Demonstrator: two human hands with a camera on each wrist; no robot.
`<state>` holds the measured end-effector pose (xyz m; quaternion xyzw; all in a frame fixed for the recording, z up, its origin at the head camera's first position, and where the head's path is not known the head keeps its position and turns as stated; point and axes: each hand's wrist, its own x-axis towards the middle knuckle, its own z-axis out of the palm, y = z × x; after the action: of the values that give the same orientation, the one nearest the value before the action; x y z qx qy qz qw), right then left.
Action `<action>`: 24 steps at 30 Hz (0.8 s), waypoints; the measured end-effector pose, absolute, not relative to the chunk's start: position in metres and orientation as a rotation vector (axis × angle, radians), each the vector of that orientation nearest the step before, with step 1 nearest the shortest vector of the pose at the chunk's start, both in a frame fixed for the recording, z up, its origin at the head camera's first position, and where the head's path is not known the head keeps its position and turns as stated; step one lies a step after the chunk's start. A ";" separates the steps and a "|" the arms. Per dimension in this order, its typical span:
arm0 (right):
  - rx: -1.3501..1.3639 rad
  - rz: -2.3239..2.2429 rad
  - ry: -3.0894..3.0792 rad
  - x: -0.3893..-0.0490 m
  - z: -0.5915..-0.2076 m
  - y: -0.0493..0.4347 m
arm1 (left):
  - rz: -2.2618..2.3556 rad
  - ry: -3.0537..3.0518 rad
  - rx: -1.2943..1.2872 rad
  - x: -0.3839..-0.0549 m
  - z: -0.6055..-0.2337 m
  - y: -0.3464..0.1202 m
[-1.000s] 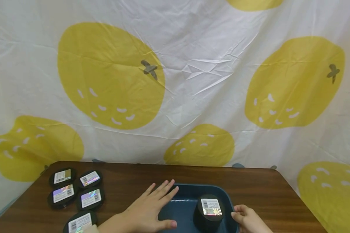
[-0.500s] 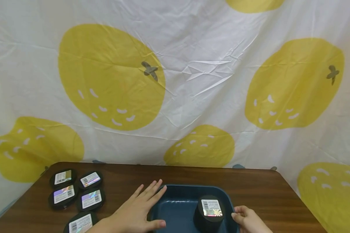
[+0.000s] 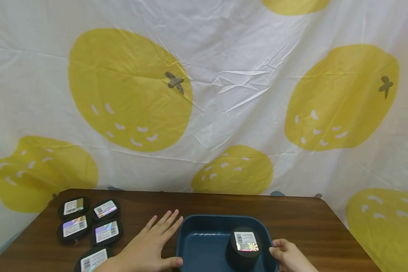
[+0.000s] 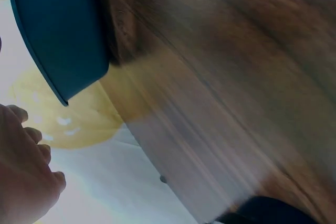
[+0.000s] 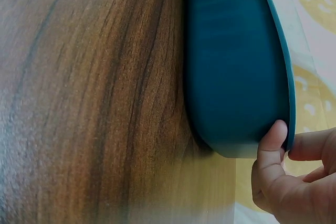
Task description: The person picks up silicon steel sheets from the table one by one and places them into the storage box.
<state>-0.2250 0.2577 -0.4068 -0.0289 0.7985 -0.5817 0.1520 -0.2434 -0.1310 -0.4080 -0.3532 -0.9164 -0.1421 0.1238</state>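
A dark blue rectangular tray (image 3: 204, 251) sits on the table, its near part cut off by the head view's lower edge. Inside its right half stands a black round tub (image 3: 243, 255) with a white barcode label on top. My right hand (image 3: 289, 255) pinches the tray's right rim; the right wrist view shows thumb and fingers of that hand (image 5: 294, 182) on either side of the rim. Just left of the tray, my left hand (image 3: 144, 245) is spread with straight fingers and holds nothing. In the left wrist view a gap separates the hand (image 4: 26, 169) from the tray wall (image 4: 63, 35).
Several black round tubs with labels, including one at the right of the group (image 3: 106, 231), stand together on the table's left side. The lowest tub (image 3: 93, 260) is partly behind the left forearm. A white curtain (image 3: 231, 109) with yellow fruit prints hangs behind the brown table (image 3: 309, 223).
My left hand has moved left, from over the tray's left part to beside it, uncovering the left rim. The right hand, tray and tubs have stayed in place.
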 end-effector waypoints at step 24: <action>-0.092 -1.649 2.325 -0.227 -0.408 0.258 | -0.188 -2.463 -0.805 -0.228 -0.444 -0.213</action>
<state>-0.2266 0.2575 -0.4076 -0.0321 0.8067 -0.5721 0.1443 -0.2282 -0.2131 -0.4438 -0.2985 -0.9133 -0.0698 0.2682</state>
